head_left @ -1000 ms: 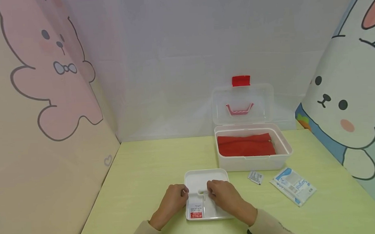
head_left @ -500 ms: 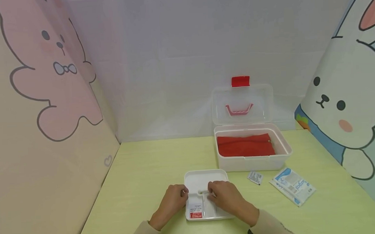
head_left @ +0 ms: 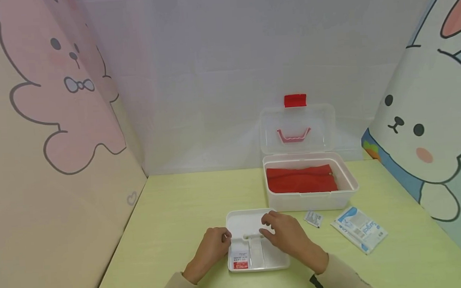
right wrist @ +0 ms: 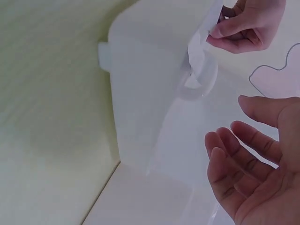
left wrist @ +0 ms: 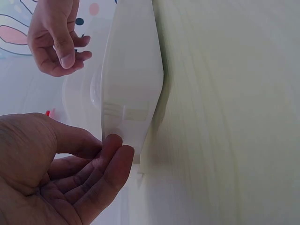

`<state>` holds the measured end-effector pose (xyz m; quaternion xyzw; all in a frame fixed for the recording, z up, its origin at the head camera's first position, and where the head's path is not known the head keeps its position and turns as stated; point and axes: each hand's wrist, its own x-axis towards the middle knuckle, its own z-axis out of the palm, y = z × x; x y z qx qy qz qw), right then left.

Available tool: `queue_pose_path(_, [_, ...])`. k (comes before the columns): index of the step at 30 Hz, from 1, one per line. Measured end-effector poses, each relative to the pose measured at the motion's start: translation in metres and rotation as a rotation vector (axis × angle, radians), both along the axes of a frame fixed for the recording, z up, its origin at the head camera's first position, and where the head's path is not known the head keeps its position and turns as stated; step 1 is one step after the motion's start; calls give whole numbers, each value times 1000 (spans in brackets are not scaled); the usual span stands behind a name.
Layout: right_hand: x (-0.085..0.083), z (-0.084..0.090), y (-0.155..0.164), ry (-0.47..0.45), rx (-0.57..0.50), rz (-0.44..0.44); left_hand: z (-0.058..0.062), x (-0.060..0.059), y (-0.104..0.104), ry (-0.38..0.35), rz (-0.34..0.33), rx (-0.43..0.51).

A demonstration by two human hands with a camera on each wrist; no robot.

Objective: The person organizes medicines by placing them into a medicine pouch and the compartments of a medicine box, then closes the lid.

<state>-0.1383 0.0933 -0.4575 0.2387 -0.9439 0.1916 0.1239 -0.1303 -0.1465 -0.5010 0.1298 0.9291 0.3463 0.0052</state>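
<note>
On the light green worktop [head_left: 172, 215] the left hand [head_left: 212, 247] sits at about 7 o'clock from the middle, its grip curled, fingertips and thumb pinching the left rim of the white divided tray [head_left: 244, 223]. In the left wrist view those fingers [left wrist: 110, 161] touch the tray's edge [left wrist: 131, 84]. A small packet with a red label [head_left: 240, 260] lies in the tray's near-left compartment. At the tray's right side the right hand [head_left: 290, 236] hovers over the far compartment with a loose, open grip, fingers relaxed and holding nothing; the right wrist view shows its fingers [right wrist: 243, 159] apart above the tray floor. At 1 o'clock from the tray stands an open clear storage box [head_left: 311, 200] with red cloth [head_left: 301, 178] inside and its lid [head_left: 297, 128] upright. Just in front of the box lies a small sachet [head_left: 314, 218], and at 3 o'clock from it a blue-and-white pouch [head_left: 359, 229].
</note>
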Motion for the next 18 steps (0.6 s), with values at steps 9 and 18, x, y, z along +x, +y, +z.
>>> queue_pose_path(9, [-4,11,19,-11,-3,-72,0,0,-1,-17,-8,13])
queue_pose_path(18, [-7,12,47,-7,22,-115,1,0,-1,-12,-5,6])
